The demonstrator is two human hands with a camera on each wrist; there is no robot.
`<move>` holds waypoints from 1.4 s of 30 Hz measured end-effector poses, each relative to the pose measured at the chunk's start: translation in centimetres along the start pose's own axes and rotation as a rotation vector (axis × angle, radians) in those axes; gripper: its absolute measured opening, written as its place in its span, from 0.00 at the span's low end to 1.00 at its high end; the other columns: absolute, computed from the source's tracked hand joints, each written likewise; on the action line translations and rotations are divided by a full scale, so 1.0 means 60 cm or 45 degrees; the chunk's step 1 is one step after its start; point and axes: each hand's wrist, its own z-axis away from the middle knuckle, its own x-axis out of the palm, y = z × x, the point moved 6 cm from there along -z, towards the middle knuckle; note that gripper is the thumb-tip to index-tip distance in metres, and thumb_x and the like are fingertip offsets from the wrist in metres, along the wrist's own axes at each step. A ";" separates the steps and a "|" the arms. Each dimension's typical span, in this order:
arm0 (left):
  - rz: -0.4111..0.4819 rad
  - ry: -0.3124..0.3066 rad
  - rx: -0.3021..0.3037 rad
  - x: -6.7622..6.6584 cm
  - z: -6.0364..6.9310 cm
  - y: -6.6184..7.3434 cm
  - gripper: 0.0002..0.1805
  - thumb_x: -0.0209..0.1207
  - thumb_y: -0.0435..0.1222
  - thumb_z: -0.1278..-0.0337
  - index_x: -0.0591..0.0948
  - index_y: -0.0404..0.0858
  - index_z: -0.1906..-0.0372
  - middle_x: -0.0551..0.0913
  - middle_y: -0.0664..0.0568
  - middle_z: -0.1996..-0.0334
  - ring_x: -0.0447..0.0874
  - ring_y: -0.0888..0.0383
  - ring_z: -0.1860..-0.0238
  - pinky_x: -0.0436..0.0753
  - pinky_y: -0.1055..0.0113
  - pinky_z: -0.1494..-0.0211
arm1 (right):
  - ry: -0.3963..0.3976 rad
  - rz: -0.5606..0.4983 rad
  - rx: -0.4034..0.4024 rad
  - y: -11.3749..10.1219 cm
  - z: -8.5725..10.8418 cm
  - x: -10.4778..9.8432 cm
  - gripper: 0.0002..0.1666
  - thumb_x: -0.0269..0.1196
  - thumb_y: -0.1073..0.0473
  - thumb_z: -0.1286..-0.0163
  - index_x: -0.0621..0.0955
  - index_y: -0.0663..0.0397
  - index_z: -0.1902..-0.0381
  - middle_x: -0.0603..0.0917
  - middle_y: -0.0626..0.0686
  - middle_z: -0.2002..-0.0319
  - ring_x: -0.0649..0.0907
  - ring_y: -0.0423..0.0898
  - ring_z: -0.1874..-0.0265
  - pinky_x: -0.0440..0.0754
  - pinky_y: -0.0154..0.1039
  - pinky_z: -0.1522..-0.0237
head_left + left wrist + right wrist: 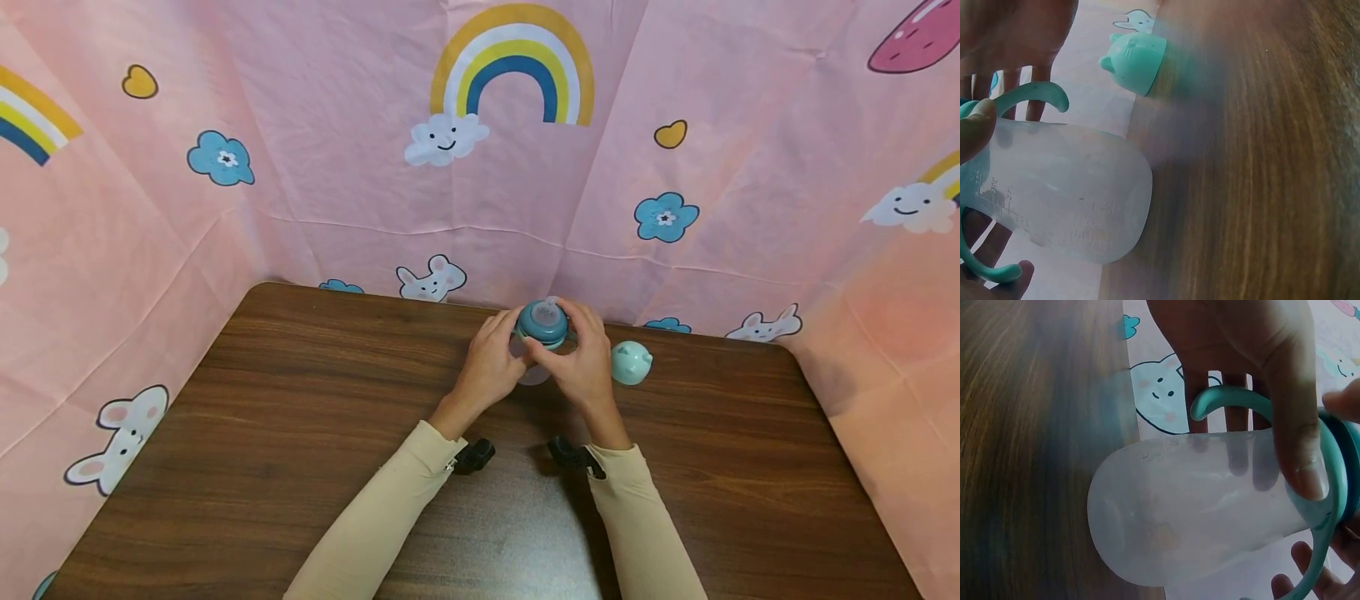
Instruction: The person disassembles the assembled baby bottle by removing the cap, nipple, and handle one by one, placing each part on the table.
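Near the back edge of the table, both hands hold a baby bottle (534, 377) upright. Its body is translucent, with raised measuring marks in the left wrist view. A teal collar (543, 323) with a clear nipple (549, 312) tops it, and a mint-green handle ring (1034, 94) with two curved arms circles the neck. My left hand (491, 360) grips the bottle's left side, thumb in front. My right hand (585, 360) grips the right side, its thumb reaching across the front below the collar. A mint-green animal-shaped cap (632, 362) sits on the table just right of my right hand.
The brown wood-grain table (315, 400) stretches out on both sides. Pink printed cloth (337, 167) hangs right behind its back edge and along its sides. Black camera mounts (474, 457) are on both wrists.
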 end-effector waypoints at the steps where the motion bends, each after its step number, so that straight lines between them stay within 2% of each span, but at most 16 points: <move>1: -0.002 0.001 -0.002 0.000 0.000 0.000 0.34 0.76 0.35 0.34 0.78 0.27 0.28 0.85 0.37 0.37 0.83 0.38 0.39 0.81 0.41 0.32 | -0.006 -0.002 0.009 0.000 0.000 0.001 0.46 0.83 0.52 0.41 0.81 0.62 0.27 0.83 0.63 0.37 0.78 0.62 0.38 0.75 0.61 0.38; 6: -0.011 -0.005 -0.018 -0.001 -0.001 -0.003 0.34 0.76 0.32 0.36 0.78 0.29 0.28 0.85 0.38 0.38 0.82 0.39 0.39 0.81 0.42 0.32 | -0.003 -0.020 0.030 0.001 0.002 0.003 0.52 0.86 0.54 0.44 0.77 0.63 0.24 0.80 0.65 0.34 0.77 0.62 0.37 0.77 0.60 0.37; 12: -0.034 -0.028 -0.054 -0.001 0.002 -0.005 0.35 0.77 0.36 0.35 0.78 0.31 0.27 0.85 0.41 0.36 0.82 0.41 0.37 0.81 0.43 0.32 | 0.035 -0.007 0.023 0.003 0.005 -0.002 0.50 0.88 0.55 0.45 0.79 0.62 0.28 0.80 0.64 0.38 0.79 0.60 0.41 0.80 0.55 0.40; 18: -0.039 -0.030 -0.061 -0.002 0.003 -0.004 0.36 0.78 0.38 0.35 0.78 0.31 0.26 0.85 0.40 0.35 0.81 0.40 0.34 0.80 0.41 0.31 | 0.044 -0.019 0.022 0.003 0.005 -0.005 0.49 0.88 0.55 0.45 0.79 0.65 0.30 0.80 0.64 0.39 0.80 0.59 0.43 0.81 0.55 0.41; 34: -0.056 -0.056 -0.090 -0.002 0.002 -0.004 0.38 0.78 0.39 0.34 0.77 0.31 0.24 0.84 0.41 0.34 0.81 0.41 0.33 0.81 0.42 0.32 | 0.046 -0.060 0.017 -0.002 0.006 -0.010 0.45 0.86 0.57 0.42 0.80 0.62 0.30 0.82 0.62 0.38 0.79 0.60 0.38 0.81 0.63 0.37; 39: -0.058 -0.041 -0.077 0.000 0.002 -0.007 0.38 0.78 0.39 0.36 0.77 0.31 0.25 0.85 0.42 0.35 0.81 0.41 0.34 0.80 0.43 0.32 | 0.036 -0.092 -0.014 -0.003 0.005 -0.010 0.45 0.85 0.60 0.41 0.79 0.67 0.30 0.82 0.65 0.37 0.79 0.64 0.37 0.80 0.69 0.37; 42: -0.053 -0.026 -0.055 -0.001 0.002 -0.007 0.38 0.79 0.39 0.37 0.78 0.30 0.26 0.85 0.41 0.36 0.82 0.41 0.35 0.81 0.43 0.32 | 0.015 -0.103 -0.023 -0.002 0.005 -0.009 0.44 0.84 0.62 0.40 0.79 0.68 0.29 0.82 0.65 0.36 0.79 0.63 0.36 0.80 0.69 0.36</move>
